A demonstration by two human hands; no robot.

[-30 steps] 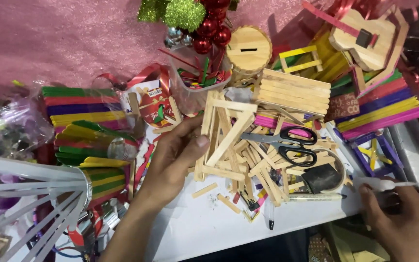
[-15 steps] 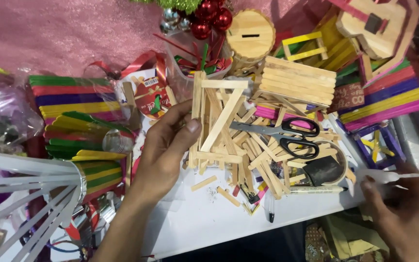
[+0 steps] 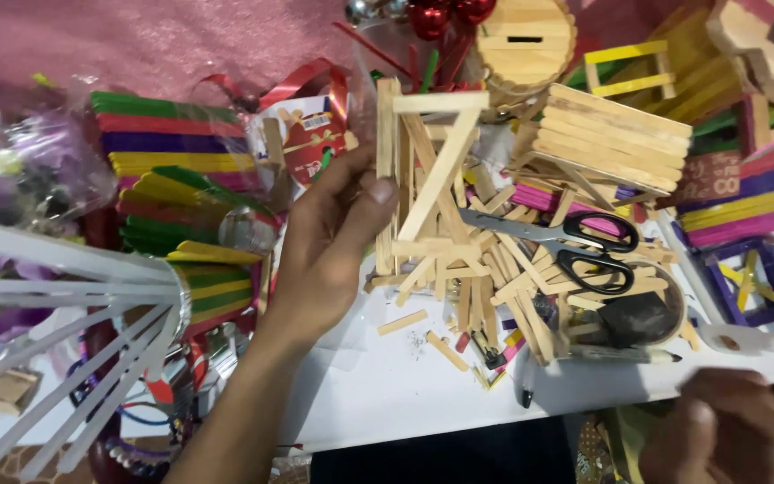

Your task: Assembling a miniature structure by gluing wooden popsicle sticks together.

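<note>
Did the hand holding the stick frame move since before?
Yes. The left hand lifted the stick frame up toward the round wooden box, off the scissors.

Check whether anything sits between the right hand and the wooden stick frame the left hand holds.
Yes. Between the right hand at the table's near edge and the stick frame in the left hand lie a pile of loose sticks, black-handled scissors and a dark round object.
</note>
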